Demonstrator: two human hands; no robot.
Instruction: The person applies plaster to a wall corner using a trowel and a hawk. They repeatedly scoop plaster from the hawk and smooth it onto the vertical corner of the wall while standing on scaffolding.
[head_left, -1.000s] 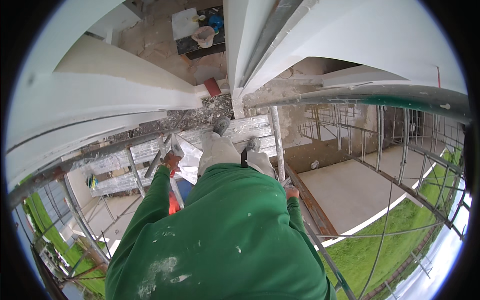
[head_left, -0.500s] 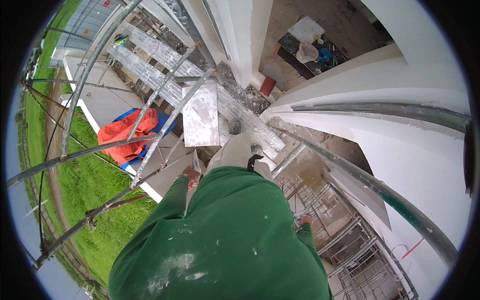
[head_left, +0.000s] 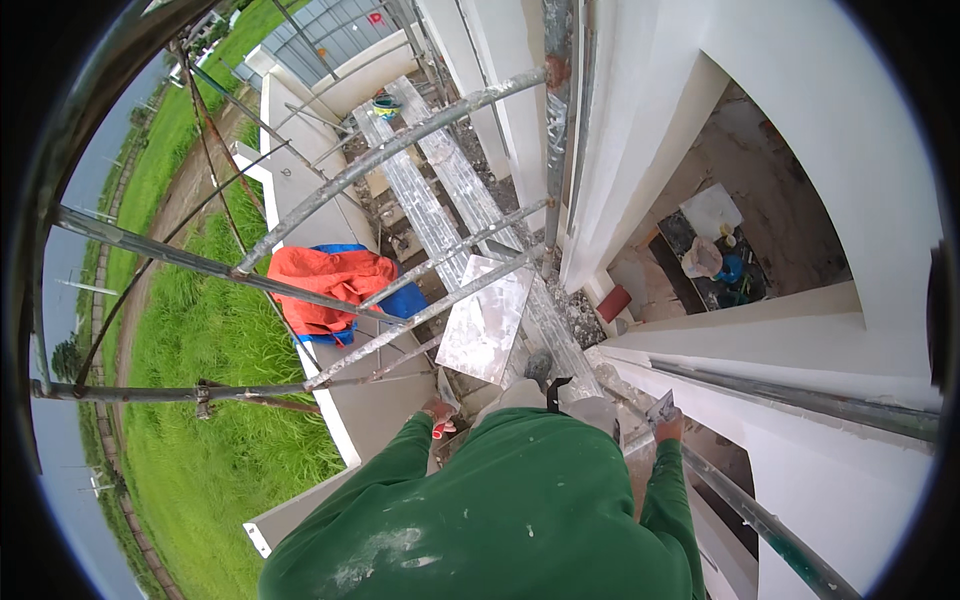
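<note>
My left hand (head_left: 438, 411) is closed around a flat-bladed trowel (head_left: 446, 387), its pale blade pointing forward beside my left thigh. Something red shows at the fingers; the handle is mostly hidden. To the right of my hips, my right hand (head_left: 670, 428) grips a putty knife (head_left: 660, 406) with a grey, smeared blade tilted up and forward. That blade is close to the scaffold rail by the white wall; whether they touch I cannot tell. Ahead of my feet a white-smeared board (head_left: 486, 318) lies across the metal planks (head_left: 540, 310).
Scaffold pipes (head_left: 400, 140) cross at the left and front. An orange and blue tarp (head_left: 335, 285) hangs over the low wall at left, above grass. A window opening in the white wall (head_left: 800, 190) shows a bucket (head_left: 730, 267) inside. Another rail (head_left: 770, 530) runs at right.
The view has turned, so the board and tarp appear farther right and lower. My right hand has come forward and up from beside my body, bringing the putty knife into clear sight.
</note>
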